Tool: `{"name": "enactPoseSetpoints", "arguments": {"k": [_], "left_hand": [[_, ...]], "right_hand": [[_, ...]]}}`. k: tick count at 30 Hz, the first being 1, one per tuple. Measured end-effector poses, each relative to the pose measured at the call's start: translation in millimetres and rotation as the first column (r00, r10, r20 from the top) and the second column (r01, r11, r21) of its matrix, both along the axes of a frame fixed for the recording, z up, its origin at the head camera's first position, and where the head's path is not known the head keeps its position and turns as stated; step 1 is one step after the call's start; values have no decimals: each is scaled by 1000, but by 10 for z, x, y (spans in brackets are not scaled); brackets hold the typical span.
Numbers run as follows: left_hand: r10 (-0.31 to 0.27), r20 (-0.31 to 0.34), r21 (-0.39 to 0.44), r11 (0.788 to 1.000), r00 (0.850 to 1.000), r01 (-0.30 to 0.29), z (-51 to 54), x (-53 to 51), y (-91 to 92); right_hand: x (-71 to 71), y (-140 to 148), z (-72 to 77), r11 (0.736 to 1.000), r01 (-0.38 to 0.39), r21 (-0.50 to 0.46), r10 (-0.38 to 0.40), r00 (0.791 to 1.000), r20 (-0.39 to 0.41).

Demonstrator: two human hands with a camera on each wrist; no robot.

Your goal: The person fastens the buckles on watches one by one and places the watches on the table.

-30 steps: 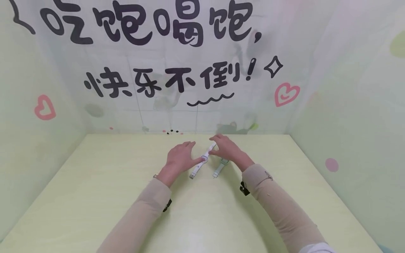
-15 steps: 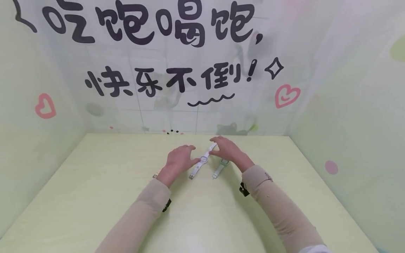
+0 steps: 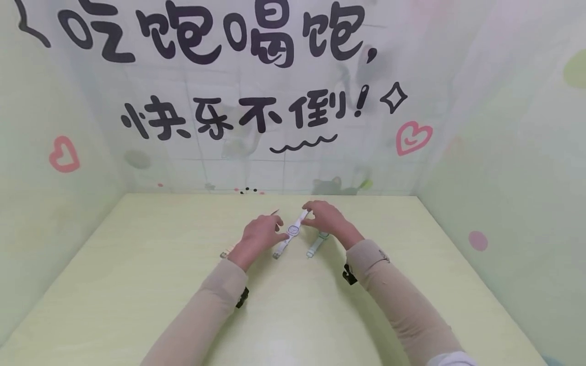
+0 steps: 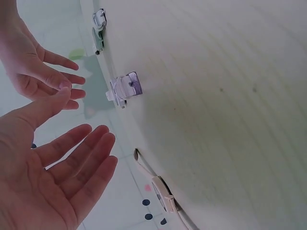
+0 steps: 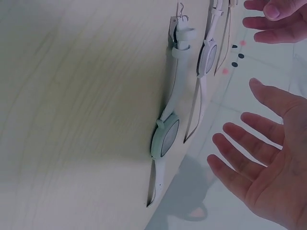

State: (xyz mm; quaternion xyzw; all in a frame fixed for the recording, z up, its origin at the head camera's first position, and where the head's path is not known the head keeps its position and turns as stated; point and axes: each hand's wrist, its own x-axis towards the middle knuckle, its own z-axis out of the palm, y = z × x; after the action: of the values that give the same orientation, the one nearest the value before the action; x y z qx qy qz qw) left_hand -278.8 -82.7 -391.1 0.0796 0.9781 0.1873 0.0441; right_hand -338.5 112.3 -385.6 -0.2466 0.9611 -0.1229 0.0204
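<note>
Three wristwatches lie stretched out on the table. The middle one, a white-lavender watch [image 3: 293,231], lies between the two hands. To its right is a pale green watch [image 3: 316,245], its far part hidden beneath my right hand [image 3: 326,216]. A pinkish-beige watch [image 4: 163,193] shows along the table in the left wrist view; in the head view my left hand [image 3: 262,234] covers most of it. Both hands hover above the watches with fingers spread and relaxed, holding nothing. In the right wrist view, a gap separates the right fingers [image 5: 240,155] from the green watch.
The light wooden table [image 3: 137,284] is enclosed by a printed back wall [image 3: 220,170] with black lettering and by pale side walls [image 3: 494,168]. Both forearms in beige sleeves [image 3: 197,317] reach in from the near side.
My left hand has drawn slightly down and nearer, its thumb shifting off the middle watch's dial. The beige watch's far tip now shows beyond it. My right hand has shifted a little nearer.
</note>
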Motion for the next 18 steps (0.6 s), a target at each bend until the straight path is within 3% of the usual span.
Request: {"name": "enactPoseSetpoints", "arguments": {"k": [7, 14, 18], "left_hand": [[29, 47, -9, 1000, 998, -29, -42, -70, 31], [-23, 48, 20, 1000, 999, 22, -93, -89, 107], [-12, 56, 26, 1000, 998, 10, -112, -108, 139]], "right_hand": [[-12, -38, -28, 997, 51, -56, -49, 998, 40], [-5, -29, -67, 987, 100, -124, -91, 993, 73], [-25, -35, -80, 979, 118, -168, -104, 990, 90]]}}
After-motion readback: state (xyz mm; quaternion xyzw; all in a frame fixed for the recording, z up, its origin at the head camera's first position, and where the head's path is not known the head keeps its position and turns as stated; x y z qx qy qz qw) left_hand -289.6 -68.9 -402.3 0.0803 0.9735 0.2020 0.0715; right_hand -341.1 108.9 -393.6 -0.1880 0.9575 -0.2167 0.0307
